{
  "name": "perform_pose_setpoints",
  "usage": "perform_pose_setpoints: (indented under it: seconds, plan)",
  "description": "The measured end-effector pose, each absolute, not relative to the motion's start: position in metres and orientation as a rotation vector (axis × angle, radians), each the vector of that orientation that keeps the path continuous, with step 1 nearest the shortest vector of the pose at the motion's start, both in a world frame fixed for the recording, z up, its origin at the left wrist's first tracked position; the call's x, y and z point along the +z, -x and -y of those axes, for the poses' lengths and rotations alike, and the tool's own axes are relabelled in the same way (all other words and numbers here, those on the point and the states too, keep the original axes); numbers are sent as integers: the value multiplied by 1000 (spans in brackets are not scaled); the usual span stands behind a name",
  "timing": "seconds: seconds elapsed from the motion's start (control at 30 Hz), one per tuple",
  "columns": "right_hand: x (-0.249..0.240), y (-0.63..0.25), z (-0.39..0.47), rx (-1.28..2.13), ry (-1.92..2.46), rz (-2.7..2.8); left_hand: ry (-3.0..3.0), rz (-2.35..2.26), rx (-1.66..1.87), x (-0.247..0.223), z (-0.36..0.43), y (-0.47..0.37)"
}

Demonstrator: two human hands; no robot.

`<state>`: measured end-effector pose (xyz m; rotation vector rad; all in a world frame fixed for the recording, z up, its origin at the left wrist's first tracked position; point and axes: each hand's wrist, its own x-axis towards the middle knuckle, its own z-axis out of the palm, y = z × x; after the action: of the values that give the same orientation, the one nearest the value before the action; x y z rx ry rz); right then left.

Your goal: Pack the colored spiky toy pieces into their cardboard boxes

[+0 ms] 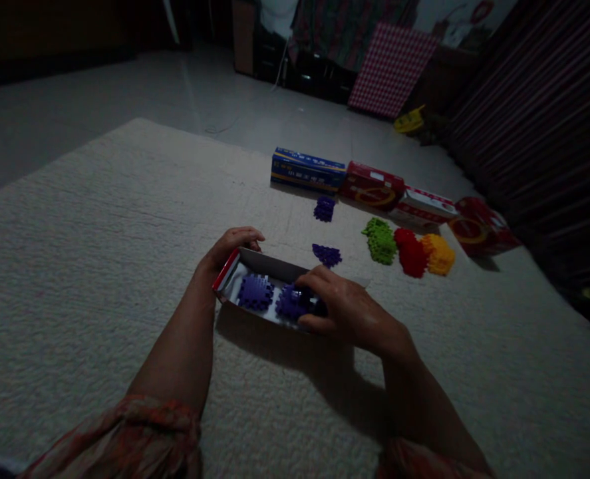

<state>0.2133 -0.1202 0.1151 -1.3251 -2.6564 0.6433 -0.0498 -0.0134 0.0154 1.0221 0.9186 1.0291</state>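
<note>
Open cardboard box (pixel 235 276), red-edged with a pale inside, lies on a nubbly cream rug (pixel 100 266) (room dim). Left hand (pixel 227 249) grips the box's far end; right hand (pixel 347 309) closes on a toothed purple plastic block (pixel 292 301) inside, beside a second purple block (pixel 255 291).

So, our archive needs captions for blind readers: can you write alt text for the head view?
On a pale carpet, the left hand steadies an open box while the right hand presses a purple block inside, beside another purple block. Beyond lie two loose purple pieces, green, red and yellow blocks, and a row of boxes.
</note>
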Motion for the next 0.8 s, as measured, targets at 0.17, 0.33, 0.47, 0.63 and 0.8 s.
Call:
perform_pose_setpoints:
  seconds: [0.17,0.33,0.47,0.63,0.8]
  plan:
    - [109,-212,118,596,1313,2655,-1012,-914,1029,18,14,49]
    - [107,-213,118,621,1347,2621,-1005,-905,1028,16,13,49]
    - [115,-218,121,617,1306,2567,-991,-920,1013,17,15,50]
    - [121,-241,93,514,1220,2343,-977,-927,1011,18,15,48]
    - [79,-269,16,339,1495,1953,-973,-936,991,24,16,46]
